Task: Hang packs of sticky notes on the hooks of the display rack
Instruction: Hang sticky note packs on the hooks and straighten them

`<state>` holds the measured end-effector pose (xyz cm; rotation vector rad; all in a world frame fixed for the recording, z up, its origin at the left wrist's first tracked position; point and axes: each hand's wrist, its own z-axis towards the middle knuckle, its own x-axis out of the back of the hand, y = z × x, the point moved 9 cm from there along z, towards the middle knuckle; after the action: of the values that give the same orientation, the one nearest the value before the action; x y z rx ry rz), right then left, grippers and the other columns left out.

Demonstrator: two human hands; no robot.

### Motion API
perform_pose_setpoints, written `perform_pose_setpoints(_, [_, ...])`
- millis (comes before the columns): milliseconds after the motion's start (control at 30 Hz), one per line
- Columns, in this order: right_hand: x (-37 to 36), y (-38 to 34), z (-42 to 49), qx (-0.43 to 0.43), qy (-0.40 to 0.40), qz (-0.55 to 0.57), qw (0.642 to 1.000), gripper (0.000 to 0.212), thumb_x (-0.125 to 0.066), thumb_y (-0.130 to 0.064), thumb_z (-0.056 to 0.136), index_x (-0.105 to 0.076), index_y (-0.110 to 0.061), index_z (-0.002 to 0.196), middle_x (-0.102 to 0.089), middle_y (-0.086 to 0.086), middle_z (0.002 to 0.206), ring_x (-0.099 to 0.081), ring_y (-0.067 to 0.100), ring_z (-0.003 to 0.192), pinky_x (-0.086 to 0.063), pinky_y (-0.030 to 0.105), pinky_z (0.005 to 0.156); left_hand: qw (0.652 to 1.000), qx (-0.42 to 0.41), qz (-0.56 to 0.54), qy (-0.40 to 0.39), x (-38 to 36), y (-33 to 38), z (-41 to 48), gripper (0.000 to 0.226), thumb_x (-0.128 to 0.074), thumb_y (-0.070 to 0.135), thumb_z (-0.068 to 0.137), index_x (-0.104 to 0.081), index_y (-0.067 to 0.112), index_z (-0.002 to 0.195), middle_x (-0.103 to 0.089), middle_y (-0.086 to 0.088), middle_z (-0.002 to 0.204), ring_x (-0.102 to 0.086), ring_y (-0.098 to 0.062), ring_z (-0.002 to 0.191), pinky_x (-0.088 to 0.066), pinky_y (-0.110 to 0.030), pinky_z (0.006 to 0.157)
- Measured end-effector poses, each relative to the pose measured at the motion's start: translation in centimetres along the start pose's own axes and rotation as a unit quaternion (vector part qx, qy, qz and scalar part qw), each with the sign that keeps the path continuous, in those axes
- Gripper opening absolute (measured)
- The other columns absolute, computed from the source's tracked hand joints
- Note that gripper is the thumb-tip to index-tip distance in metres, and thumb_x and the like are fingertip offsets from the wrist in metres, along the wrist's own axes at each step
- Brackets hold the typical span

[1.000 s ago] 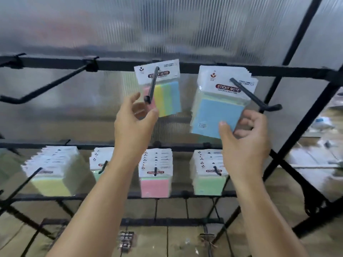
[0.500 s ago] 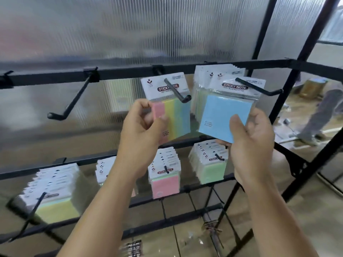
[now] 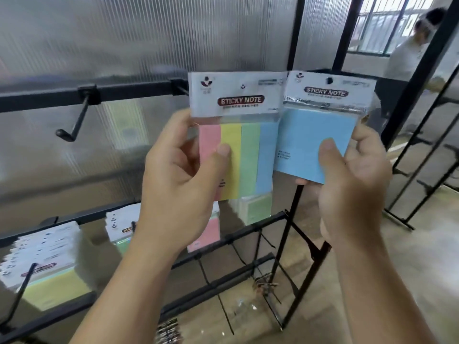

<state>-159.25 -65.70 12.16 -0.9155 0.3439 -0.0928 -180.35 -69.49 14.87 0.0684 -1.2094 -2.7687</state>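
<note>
My left hand point(image 3: 181, 175) grips a striped pack of sticky notes point(image 3: 248, 145), pink, yellow, green and blue, with the thumb on its front. My right hand point(image 3: 352, 180) pinches a blue pack point(image 3: 305, 137) by its lower right corner. Both packs are held up side by side in front of the top bar point(image 3: 49, 94) of the black display rack, off any hook. An empty hook point(image 3: 74, 125) sticks out of that bar at the left. Another hook base point(image 3: 180, 86) peeks out just left of the striped pack.
The lower bar carries several hanging stacks: a yellow-green one point(image 3: 44, 269) at far left, another point(image 3: 121, 229) beside it, a pink one point(image 3: 208, 234) and a green one point(image 3: 255, 209) behind my left hand. A second black rack point(image 3: 427, 150) stands at right, with a person point(image 3: 409, 53) beyond it.
Both packs came off the top-row hooks toward me and now fill the middle of the view. The view swung right, and the stack on the right hook is hidden.
</note>
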Motion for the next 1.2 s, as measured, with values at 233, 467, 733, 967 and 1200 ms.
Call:
perform_pose_setpoints(233, [3.5, 0.6, -1.2, -0.062, 0.008, -0.081, 0.995, 0.02, -0.046, 0.001, 0.097, -0.054, -0.013, 0.109, -0.071, -0.023, 0.08, -0.07, 0.003, 0.08, -0.053, 0.021, 0.049, 0.996, 0.085, -0.007, -0.011, -2.2, -4.3, -1.1, 0.026, -0.054, 0.007, 0.095, -0.058, 0.028, 0.109, -0.072, 0.014, 0.097, -0.069, -0.008, 0.09, -0.058, -0.028, 0.073])
perform_pose_setpoints(467, [11.3, 4.2, -2.4, -0.138, 0.07, -0.125, 0.98, 0.024, -0.049, 0.001, 0.094, -0.055, -0.022, 0.099, -0.071, -0.013, 0.076, -0.07, 0.009, 0.073, -0.051, 0.024, 0.049, 0.975, 0.208, -0.01, -0.081, -9.0, -10.2, -3.7, 0.035, -0.055, 0.0, 0.091, -0.055, 0.033, 0.103, -0.072, 0.01, 0.099, -0.069, -0.012, 0.095, -0.057, -0.053, 0.082])
perform_pose_setpoints(733, [23.4, 8.8, -2.1, -0.207, 0.168, -0.165, 0.949, 0.025, -0.053, -0.003, 0.092, -0.056, -0.027, 0.097, -0.068, -0.01, 0.077, -0.069, 0.009, 0.07, -0.05, 0.026, 0.044, 0.938, 0.284, 0.005, -0.2, -21.0, -15.5, -6.9, 0.036, -0.059, 0.003, 0.087, -0.057, 0.036, 0.101, -0.069, 0.015, 0.095, -0.066, -0.009, 0.086, -0.059, -0.042, 0.076])
perform_pose_setpoints(967, [36.6, 12.2, 3.0, -0.232, 0.226, -0.183, 0.928, 0.023, -0.053, -0.003, 0.093, -0.058, -0.024, 0.101, -0.066, -0.013, 0.073, -0.066, 0.003, 0.062, -0.047, 0.022, 0.04, 0.916, 0.305, -0.026, -0.26, -36.8, -19.0, -5.9, 0.035, -0.058, 0.0, 0.087, -0.058, 0.025, 0.111, -0.068, 0.008, 0.094, -0.063, -0.009, 0.079, -0.053, -0.029, 0.072])
perform_pose_setpoints(1200, [47.3, 15.3, 11.6, -0.25, 0.231, -0.207, 0.917, 0.022, -0.054, -0.003, 0.092, -0.058, -0.022, 0.102, -0.067, -0.019, 0.065, -0.066, 0.002, 0.063, -0.048, 0.022, 0.041, 0.911, 0.338, -0.048, -0.232, -50.0, -23.3, -2.3, 0.028, -0.057, 0.011, 0.077, -0.058, 0.029, 0.098, -0.071, 0.009, 0.091, -0.066, -0.015, 0.084, -0.053, -0.042, 0.075])
